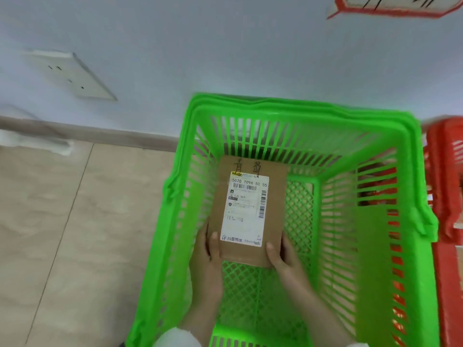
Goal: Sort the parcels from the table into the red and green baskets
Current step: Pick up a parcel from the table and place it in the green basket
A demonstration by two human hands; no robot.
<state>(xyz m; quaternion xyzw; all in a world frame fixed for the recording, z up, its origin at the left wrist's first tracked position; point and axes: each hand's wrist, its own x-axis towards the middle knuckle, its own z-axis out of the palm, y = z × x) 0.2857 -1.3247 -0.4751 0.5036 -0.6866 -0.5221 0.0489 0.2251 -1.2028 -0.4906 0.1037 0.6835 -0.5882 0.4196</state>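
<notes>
A flat brown cardboard parcel (pixel 250 209) with a white shipping label and black handwriting lies low inside the green basket (pixel 300 113), towards its far left. My left hand (pixel 206 261) grips the parcel's near left corner, thumb on top. My right hand (pixel 285 259) grips the near right corner the same way. Both forearms reach down into the basket. The red basket (pixel 446 186) stands right beside the green one at the frame's right edge, mostly cut off.
The baskets stand on a beige tiled floor (pixel 62 234) against a white wall (pixel 225 46). A wall socket plate (pixel 72 73) is at the left. A red-bordered sign (pixel 390 6) hangs above the baskets at the top right.
</notes>
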